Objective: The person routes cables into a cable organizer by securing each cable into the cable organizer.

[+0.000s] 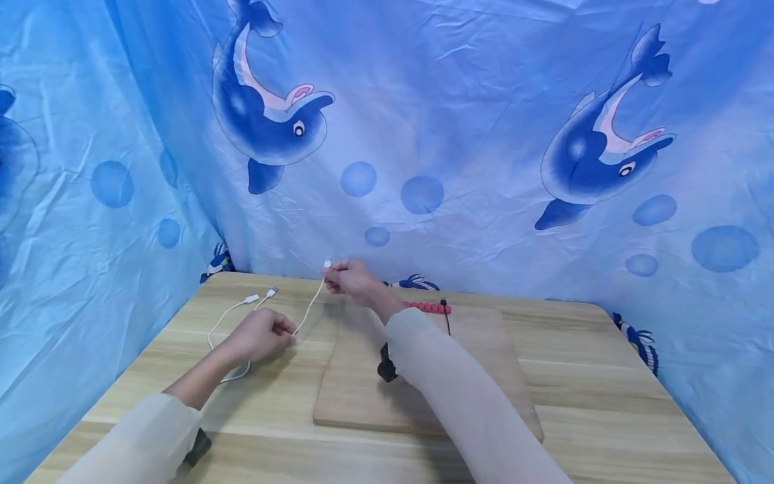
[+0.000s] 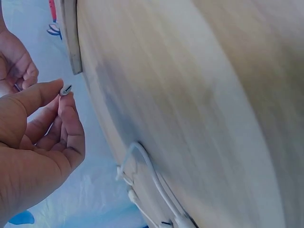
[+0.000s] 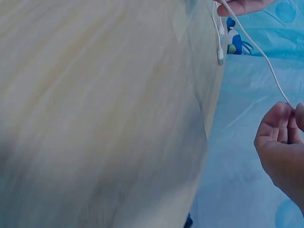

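both hands, left hand (image 1: 261, 334) and right hand (image 1: 351, 279), pinch with curled fingers.

Two hands showing: left hand (image 1: 261, 334), right hand (image 1: 351, 280). One white cable (image 1: 310, 308) running between them. One wooden board (image 1: 357, 376) sitting beside right forearm. One red clip strip (image 1: 428, 307) lying beyond it.

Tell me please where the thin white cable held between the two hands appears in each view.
Head: the thin white cable runs above the table's left part, from the left hand up to the right hand.
Left wrist: at the left edge, its end is pinched by the left hand's fingertips.
Right wrist: upper right, a diagonal line.
Shared landmark: the light wooden table.
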{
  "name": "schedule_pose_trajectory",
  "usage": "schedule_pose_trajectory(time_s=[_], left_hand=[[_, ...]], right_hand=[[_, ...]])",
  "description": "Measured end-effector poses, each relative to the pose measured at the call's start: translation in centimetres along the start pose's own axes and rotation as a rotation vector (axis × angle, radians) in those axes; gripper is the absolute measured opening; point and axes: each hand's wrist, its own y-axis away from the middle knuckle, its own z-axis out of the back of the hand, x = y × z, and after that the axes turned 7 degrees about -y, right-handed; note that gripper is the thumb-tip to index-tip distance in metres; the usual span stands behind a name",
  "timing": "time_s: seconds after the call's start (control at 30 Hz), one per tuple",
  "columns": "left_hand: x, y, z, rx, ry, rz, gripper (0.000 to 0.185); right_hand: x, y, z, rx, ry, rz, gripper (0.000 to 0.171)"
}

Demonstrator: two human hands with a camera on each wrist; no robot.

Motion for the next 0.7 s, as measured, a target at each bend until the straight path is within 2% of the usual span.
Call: schedule_pose_trajectory(time_s=[0.17, 0.47, 0.7], left_hand=[[-0.5, -0.8, -0.4, -0.015, 0.037, -0.012, 0.008], [-2.3, -1.5, -1.5, -0.018, 0.103, -0.021, 0.011], [-3.9, -2.0, -2.5, -0.003, 0.146, -0.04, 0.012]], right_hand=[[0.9, 0.7, 1.4, -0.013, 0.005, 0.02, 0.013], [1.6, 2.9, 3.4, -0.133, 0.032, 0.056, 0.008], [1.6, 4.8, 6.0, -0.215, 0.114, 0.078, 0.019]])
